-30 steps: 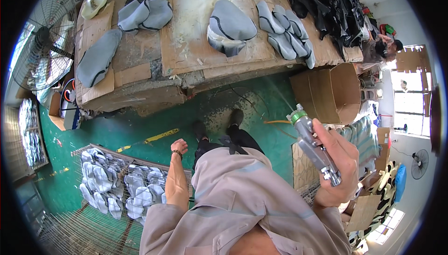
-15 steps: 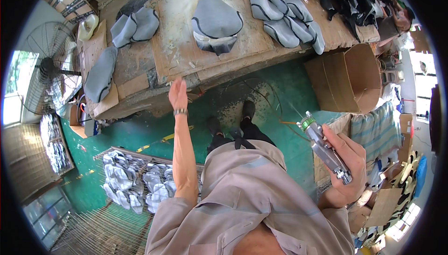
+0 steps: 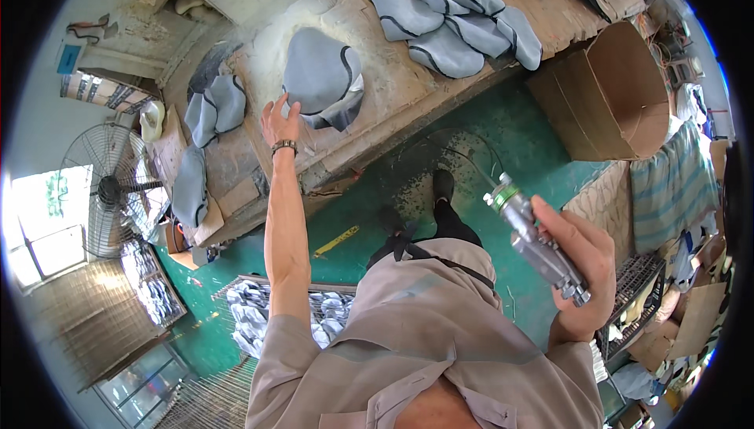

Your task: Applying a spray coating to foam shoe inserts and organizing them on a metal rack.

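Observation:
In my right hand is a metal spray gun with a green ring, held out to the right over the floor. My left hand reaches over the workbench with its fingers apart. Its fingertips are at the left edge of a stack of grey fabric pieces, curved and black-edged like shoe uppers; whether they press on it I cannot tell. More grey pieces overlap farther right on the bench. At its left end lie a few others, with a single piece nearer me.
The workbench has a cardboard-covered top with pale residue. An open cardboard box stands at its right, by a thin hose. A large fan is at the left. Behind my left arm, a wire rack carries many grey pieces.
My left hand has moved up from the bench's front edge to the stack. The view has turned, shifting the bench. My right hand still holds the spray gun.

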`<state>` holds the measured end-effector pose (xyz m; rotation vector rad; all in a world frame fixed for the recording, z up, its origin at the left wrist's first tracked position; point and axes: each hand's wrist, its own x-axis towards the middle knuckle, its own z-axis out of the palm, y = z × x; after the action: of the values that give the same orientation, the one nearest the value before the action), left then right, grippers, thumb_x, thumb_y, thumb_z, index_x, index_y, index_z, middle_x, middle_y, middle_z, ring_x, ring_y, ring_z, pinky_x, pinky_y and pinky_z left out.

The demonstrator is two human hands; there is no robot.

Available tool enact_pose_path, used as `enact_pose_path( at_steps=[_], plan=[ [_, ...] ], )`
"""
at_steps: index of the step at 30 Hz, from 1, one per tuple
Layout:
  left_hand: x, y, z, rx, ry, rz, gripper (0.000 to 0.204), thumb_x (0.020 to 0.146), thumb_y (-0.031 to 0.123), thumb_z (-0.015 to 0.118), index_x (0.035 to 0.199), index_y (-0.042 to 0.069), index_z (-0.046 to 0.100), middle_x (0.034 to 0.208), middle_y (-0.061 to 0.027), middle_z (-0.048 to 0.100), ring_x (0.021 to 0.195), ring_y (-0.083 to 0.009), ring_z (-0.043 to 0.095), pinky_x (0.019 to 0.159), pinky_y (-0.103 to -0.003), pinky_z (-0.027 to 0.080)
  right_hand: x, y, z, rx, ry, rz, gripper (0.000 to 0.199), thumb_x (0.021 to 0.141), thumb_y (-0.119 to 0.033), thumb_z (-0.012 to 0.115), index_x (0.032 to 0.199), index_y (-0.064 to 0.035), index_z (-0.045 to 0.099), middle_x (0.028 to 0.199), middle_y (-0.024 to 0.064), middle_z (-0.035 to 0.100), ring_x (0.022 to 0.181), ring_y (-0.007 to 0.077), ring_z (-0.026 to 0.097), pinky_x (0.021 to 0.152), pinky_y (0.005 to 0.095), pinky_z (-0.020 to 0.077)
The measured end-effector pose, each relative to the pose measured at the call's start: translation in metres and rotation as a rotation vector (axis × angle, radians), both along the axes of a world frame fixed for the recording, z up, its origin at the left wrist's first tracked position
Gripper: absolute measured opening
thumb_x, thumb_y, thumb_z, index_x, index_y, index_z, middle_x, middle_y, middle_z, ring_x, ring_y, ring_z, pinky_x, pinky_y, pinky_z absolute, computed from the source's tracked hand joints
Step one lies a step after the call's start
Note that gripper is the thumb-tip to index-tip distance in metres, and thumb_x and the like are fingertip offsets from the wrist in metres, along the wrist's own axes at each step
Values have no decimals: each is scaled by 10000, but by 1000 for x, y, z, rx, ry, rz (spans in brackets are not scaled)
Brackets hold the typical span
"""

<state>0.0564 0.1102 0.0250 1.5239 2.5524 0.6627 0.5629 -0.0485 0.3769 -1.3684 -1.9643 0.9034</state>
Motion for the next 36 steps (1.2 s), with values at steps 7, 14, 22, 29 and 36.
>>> enact_pose_path(
  at_steps=[7, 14, 22, 29, 36],
  plan=[
    [-7, 12, 0, -3, -125, -22, 474, 824, 292, 816, 1289, 258, 728, 1414, -148, 602, 1329, -323, 537, 1128, -425, 418, 30, 46, -10, 32, 37, 7, 641, 793, -358, 674, 1319, 8, 669, 805, 150, 641, 695, 290, 654, 635, 345, 490],
    [-6, 15, -2, 14, -384, 71, 489, 809, 205, 825, 1288, 240, 734, 1416, -127, 608, 1273, -292, 583, 1082, -383, 445, 37, 84, -10, 61, -49, 85, 717, 807, -477, 653, 1342, 2, 662, 803, 144, 644, 670, 290, 649, 600, 351, 478],
    [16, 14, -5, 616, -1394, 727, 618, 918, 53, 670, 1494, 237, 540, 1460, -81, 564, 1265, -211, 557, 1020, -473, 422, 19, 106, -5, 50, -4, 116, 868, 845, -713, 551, 1337, -8, 671, 804, 132, 640, 691, 272, 650, 618, 344, 480],
    [25, -118, -48, 646, -1488, 576, 495, 957, 71, 642, 1441, 123, 551, 1248, -64, 666, 1125, -196, 625, 938, -466, 527, -9, 112, 10, 87, -34, 510, 686, 802, -235, 737, 1420, 16, 576, 852, 131, 660, 718, 317, 665, 639, 394, 524],
    [62, -328, -167, -134, -1358, 952, 188, 952, 256, 669, 1085, 141, 738, 955, -48, 759, 782, -185, 725, 645, -342, 585, -52, 92, 17, 19, 22, 161, 565, 758, -112, 678, 1309, 14, 669, 857, 137, 634, 721, 256, 618, 672, 314, 483]
  ],
)
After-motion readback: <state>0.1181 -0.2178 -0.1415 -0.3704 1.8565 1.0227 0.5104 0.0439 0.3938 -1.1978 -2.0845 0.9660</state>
